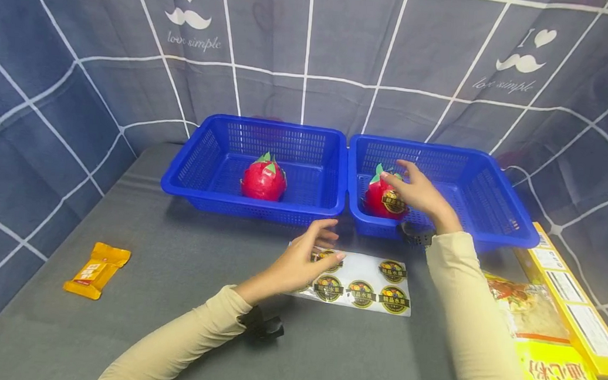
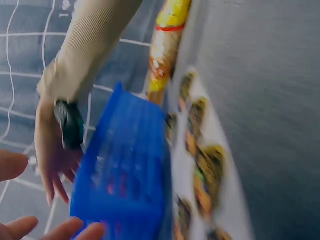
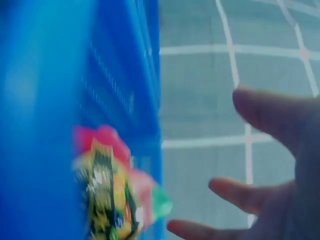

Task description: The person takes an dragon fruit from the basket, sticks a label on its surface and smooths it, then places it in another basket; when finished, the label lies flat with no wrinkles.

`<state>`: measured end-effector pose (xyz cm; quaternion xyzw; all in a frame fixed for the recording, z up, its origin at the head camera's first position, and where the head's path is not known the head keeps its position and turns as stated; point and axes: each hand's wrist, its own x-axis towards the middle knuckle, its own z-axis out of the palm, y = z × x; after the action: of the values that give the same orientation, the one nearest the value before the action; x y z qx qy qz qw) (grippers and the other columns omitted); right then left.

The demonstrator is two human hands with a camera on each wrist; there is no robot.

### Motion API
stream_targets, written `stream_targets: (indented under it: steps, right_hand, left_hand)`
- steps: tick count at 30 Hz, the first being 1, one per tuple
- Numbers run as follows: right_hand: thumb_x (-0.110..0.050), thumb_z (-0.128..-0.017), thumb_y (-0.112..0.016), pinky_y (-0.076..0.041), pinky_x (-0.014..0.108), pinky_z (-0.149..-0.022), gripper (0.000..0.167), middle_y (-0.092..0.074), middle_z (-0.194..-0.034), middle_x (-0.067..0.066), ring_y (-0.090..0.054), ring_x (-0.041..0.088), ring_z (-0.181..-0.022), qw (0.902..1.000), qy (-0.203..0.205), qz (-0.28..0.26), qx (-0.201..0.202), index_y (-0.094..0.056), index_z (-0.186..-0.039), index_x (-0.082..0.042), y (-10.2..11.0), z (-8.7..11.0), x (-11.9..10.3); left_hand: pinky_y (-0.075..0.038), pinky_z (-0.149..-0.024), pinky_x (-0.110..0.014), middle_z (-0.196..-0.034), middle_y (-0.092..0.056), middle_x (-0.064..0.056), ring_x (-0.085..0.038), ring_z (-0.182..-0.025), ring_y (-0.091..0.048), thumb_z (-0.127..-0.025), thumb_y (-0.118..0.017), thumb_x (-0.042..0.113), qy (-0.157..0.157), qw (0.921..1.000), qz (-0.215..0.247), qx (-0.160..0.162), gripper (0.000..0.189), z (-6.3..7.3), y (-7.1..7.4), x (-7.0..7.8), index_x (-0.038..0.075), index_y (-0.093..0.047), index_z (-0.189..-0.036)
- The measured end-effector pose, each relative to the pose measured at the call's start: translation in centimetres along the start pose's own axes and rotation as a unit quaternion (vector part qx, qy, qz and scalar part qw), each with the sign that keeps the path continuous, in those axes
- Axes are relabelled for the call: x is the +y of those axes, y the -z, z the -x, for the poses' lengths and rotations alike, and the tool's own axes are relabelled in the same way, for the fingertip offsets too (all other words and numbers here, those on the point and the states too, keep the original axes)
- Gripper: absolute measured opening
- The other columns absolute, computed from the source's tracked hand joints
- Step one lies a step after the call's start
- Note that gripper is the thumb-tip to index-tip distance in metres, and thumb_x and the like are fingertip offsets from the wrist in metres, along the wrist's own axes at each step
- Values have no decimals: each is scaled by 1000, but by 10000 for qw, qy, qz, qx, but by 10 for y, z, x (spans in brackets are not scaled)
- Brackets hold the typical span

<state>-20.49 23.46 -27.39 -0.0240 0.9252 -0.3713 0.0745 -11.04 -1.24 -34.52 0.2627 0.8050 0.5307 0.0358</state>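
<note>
My right hand (image 1: 421, 189) hovers over the left end of the right blue basket (image 1: 475, 202), fingers spread and holding nothing. Just beneath it lies a red dragon fruit (image 1: 372, 202) with green leaf tips. A round black-and-gold sticker (image 3: 112, 195) is on that fruit, facing the right wrist camera. In the head view my left hand (image 1: 296, 266) hangs above a white sticker sheet (image 1: 358, 270), its fingers loosely bent around nothing. Several round stickers remain on the sheet. Another dragon fruit (image 1: 264, 181), without a visible sticker, sits in the left blue basket (image 1: 203, 196).
An orange packet (image 1: 96, 271) lies at the left of the grey table. On the right are a yellow food bag (image 1: 551, 360) and a long yellow box (image 1: 587, 310). A grey-blue checked curtain (image 1: 272, 35) hangs behind the baskets.
</note>
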Motion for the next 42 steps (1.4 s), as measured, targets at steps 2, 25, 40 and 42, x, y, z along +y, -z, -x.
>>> stream_targets:
  steps: [2,25,40,42]
  right_hand:
    - [-46,-90,-46,-30,55,-103,72,-26,-142,29,-34,44,-127,9985,281,11,470,-19,-143,-4,-10,7,-4]
    - [-7,-80,-64,-37,29,-91,11,-57,-105,16,-52,24,-105,8614,3371,-1902,3288,-60,-89,-2,-163,65,-61]
    - [-4,-79,-62,-38,30,-90,9,-56,-104,14,-51,25,-104,8489,3825,-2030,3029,-57,-87,-3,-188,70,-77]
    - [-5,-81,-61,-39,31,-90,8,-57,-105,13,-52,24,-105,8508,3788,-2102,2973,-57,-88,-3,-188,68,-83]
  left_hand:
    - [-49,-85,-41,-115,-59,-11,-27,-101,-61,-85,-62,19,-129,9994,26,334,51,12,11,-8,13,-38,-130]
    - [-30,-104,-52,-140,-14,-22,-39,-127,-31,-81,-60,50,1895,9223,-549,3324,84,32,98,-58,33,-7,-145]
    - [-28,-102,-51,-136,-10,-20,-37,-128,-21,-79,-60,51,1970,8829,-1202,4089,66,19,85,-67,27,-33,-134]
    - [-27,-103,-52,-138,-6,-21,-38,-130,-18,-79,-61,51,1944,8811,-1245,4127,66,19,85,-67,27,-34,-133]
